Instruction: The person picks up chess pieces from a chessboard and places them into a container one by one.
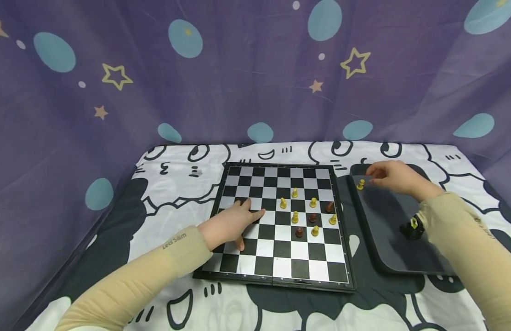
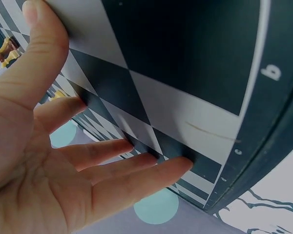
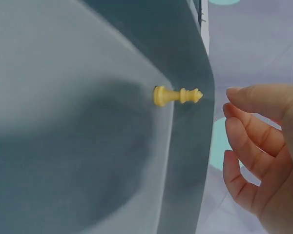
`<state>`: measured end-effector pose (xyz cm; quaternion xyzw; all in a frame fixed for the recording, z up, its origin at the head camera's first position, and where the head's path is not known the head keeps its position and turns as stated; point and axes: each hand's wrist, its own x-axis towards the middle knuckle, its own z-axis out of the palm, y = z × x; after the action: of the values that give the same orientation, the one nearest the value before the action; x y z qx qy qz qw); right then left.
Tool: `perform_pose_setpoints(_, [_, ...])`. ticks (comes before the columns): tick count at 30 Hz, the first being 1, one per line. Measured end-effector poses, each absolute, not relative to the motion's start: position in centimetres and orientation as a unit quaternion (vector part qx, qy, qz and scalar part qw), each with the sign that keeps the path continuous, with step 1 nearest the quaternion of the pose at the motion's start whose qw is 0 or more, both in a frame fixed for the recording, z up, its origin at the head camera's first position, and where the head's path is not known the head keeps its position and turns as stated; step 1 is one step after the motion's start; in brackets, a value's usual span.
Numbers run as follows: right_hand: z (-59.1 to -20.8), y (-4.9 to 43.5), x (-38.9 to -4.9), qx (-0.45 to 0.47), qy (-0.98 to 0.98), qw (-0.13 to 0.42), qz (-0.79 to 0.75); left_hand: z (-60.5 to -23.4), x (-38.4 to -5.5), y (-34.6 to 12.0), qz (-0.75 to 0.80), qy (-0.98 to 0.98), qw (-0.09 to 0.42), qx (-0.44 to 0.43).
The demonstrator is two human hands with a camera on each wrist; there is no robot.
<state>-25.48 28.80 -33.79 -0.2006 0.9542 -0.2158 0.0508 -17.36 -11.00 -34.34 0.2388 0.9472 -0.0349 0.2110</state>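
Note:
My left hand (image 1: 232,223) lies over the left side of a black-and-white chessboard (image 1: 282,248), fingers spread. In the left wrist view its fingertips come right at the squares, with no piece in the grasp. On the board's right half stand several yellow chess pieces (image 1: 295,217) and three brown ones, among them a brown chess piece (image 1: 299,232). A yellow chess piece with a collared, pointed top (image 3: 178,95) stands upright near the far left corner of the dark grey tray (image 1: 383,230). Just right of that piece, my right hand (image 3: 268,141) hovers with loosely curled fingers, nothing between thumb and fingertips.
The tray lies to the right of the board, with a gap of patterned cloth (image 1: 354,246) between them. A purple curtain (image 1: 247,82) with stars and blue ovals hangs behind the table. On the right wrist sits a black strap-like device (image 1: 413,227).

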Motion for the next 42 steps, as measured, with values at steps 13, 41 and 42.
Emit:
perform_pose_setpoints(13, [-31.1, 26.1, -23.9, -0.228, 0.95, 0.036, -0.212, -34.2, -17.4, -11.2, -0.03, 0.944, 0.216, 0.246])
perform_pose_setpoints(41, [-32.9, 20.0, -22.5, -0.359, 0.914, 0.103, -0.16, -34.1, -17.4, -11.3, -0.033, 0.943, 0.213, 0.254])
perform_pose_setpoints(42, [-33.0, 20.0, -22.5, -0.357, 0.914, 0.107, -0.161, -34.1, -17.4, -11.3, -0.033, 0.943, 0.212, 0.254])
